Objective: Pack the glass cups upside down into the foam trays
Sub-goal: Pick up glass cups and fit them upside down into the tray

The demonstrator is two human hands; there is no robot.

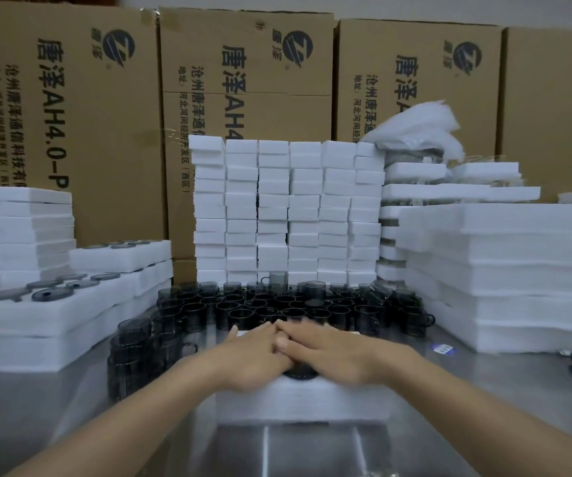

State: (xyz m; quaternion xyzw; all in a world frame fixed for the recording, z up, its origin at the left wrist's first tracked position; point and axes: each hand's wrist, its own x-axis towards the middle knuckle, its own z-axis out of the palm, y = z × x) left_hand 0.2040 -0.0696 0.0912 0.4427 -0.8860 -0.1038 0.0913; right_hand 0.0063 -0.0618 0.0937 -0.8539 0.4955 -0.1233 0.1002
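On the brushed steel table (pixel 71 407), close to its near edge, a white foam tray (pixel 302 399) sits square to the person, and both hands lie flat on top of it. The left hand (pixel 253 354) and the right hand (pixel 341 356) have straight fingers that overlap at the tips and grip nothing, though both are blurred. Just below the palms a dark rounded bit of glass (pixel 300 374) shows in the tray's top; how it sits cannot be told. Beyond the tray a crowd of smoky glass cups (pixel 295 306) stands mouth up on the table, with a few perched on top of the others, and a smaller group of stacked cups (pixel 133 356) stands just left of the tray. To the left, wide foam trays (pixel 54 325) are piled up, the top ones holding dark round lids (pixel 52 292). To the right, a taller pile of foam slabs (pixel 501 270) reaches well above the cups. Behind the cups rises a wall of small foam blocks (pixel 288 208) in tidy columns, with crumpled white wrapping (pixel 422 129) heaped at its right shoulder. Large brown cardboard boxes (pixel 71 115) printed with dark lettering close off the back of the room. A small blue and white sticker (pixel 442 348) lies on the steel near the right pile.
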